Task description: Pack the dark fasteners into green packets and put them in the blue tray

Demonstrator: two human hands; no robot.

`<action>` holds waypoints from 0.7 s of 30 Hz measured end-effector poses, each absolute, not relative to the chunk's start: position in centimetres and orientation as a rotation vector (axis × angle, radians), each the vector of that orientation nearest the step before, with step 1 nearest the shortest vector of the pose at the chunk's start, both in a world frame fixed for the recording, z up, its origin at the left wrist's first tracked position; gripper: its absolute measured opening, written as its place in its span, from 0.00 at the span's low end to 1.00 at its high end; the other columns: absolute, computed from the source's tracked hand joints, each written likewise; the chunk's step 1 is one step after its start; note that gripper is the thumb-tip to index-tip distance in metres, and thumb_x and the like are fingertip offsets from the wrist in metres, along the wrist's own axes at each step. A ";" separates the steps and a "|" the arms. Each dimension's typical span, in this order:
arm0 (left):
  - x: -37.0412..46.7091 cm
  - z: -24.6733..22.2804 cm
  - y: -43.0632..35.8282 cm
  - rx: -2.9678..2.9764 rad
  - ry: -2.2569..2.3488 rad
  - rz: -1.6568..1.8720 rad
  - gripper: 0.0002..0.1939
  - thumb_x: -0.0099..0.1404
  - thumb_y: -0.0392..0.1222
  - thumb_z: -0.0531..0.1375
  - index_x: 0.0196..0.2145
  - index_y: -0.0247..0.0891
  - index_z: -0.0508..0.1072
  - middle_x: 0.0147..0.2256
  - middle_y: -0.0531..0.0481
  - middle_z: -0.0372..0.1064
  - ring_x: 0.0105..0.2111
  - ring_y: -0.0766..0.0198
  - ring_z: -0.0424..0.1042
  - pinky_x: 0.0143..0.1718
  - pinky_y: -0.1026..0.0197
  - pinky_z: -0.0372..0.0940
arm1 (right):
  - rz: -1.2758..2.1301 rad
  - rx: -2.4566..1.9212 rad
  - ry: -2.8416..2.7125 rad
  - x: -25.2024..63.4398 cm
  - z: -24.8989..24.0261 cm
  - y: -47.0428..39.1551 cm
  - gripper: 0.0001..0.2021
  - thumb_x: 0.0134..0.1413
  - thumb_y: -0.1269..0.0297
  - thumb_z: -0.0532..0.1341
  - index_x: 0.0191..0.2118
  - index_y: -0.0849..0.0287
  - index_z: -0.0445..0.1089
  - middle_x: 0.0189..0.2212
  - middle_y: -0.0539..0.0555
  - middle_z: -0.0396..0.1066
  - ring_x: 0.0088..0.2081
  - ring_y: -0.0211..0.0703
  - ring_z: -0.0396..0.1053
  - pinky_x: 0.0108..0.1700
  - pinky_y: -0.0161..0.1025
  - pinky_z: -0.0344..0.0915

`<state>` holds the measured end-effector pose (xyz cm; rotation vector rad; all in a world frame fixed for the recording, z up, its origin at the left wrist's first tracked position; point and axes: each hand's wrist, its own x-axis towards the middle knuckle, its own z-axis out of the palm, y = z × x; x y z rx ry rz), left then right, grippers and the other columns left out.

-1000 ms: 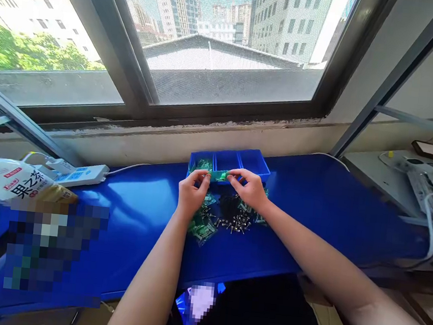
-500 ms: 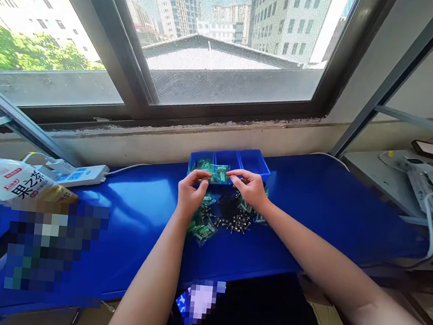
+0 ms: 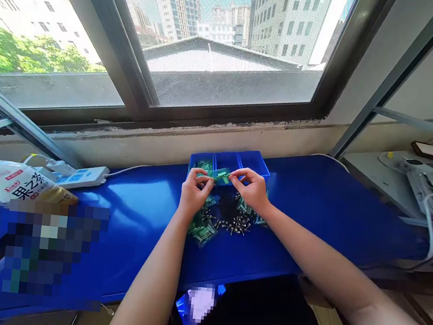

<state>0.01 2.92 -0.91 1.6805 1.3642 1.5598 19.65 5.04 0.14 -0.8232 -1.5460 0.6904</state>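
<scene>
My left hand (image 3: pixel 198 187) and my right hand (image 3: pixel 251 189) pinch opposite ends of a small clear green plastic bag (image 3: pixel 222 175), with small pale pieces inside it. The bag is held just in front of a blue divided bin (image 3: pixel 260 165), whose left compartment holds more green bags (image 3: pixel 203 165). Below my hands, a heap of small metal screw-like parts (image 3: pixel 238 225) lies on the blue tabletop beside a pile of small black parts (image 3: pixel 228 207). More green bags (image 3: pixel 202 232) lie to the left of these, and others (image 3: pixel 260 219) partly show under my right hand.
To the left are a white power strip (image 3: pixel 84 176) and a drink bottle (image 3: pixel 19 183) lying on its side. A blurred-out patch (image 3: pixel 53 249) covers things at the front left. Metal frame bars rise on both sides, and a side table (image 3: pixel 376 170) with cables stands right.
The bag between my hands has tilted from facing me to a flatter, narrower shape. My left hand has shifted slightly right and down; the heaps look the same.
</scene>
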 end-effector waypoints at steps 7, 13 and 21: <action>0.0 -1.2 3.0 1.765 1.299 1.472 0.16 0.66 0.46 0.64 0.50 0.41 0.72 0.34 0.48 0.81 0.36 0.57 0.81 0.35 0.58 0.71 | 0.691 -0.835 -1.569 19.9 -0.3 5.8 0.12 0.57 0.53 0.68 0.40 0.55 0.77 0.35 0.54 0.79 0.37 0.45 0.77 0.35 0.41 0.72; 0.0 -0.9 2.8 1.825 1.333 1.528 0.15 0.66 0.46 0.64 0.49 0.42 0.75 0.34 0.49 0.80 0.32 0.60 0.79 0.31 0.61 0.69 | 0.757 -0.844 -1.592 20.0 -0.6 6.1 0.12 0.56 0.53 0.68 0.41 0.56 0.77 0.35 0.54 0.80 0.35 0.44 0.77 0.35 0.40 0.71; -0.1 -0.6 2.7 1.932 1.542 1.548 0.15 0.66 0.44 0.64 0.50 0.42 0.77 0.32 0.52 0.79 0.23 0.68 0.70 0.28 0.64 0.66 | 0.646 -0.821 -1.647 19.9 -0.5 5.6 0.09 0.58 0.59 0.67 0.42 0.55 0.78 0.35 0.54 0.80 0.38 0.45 0.78 0.37 0.40 0.71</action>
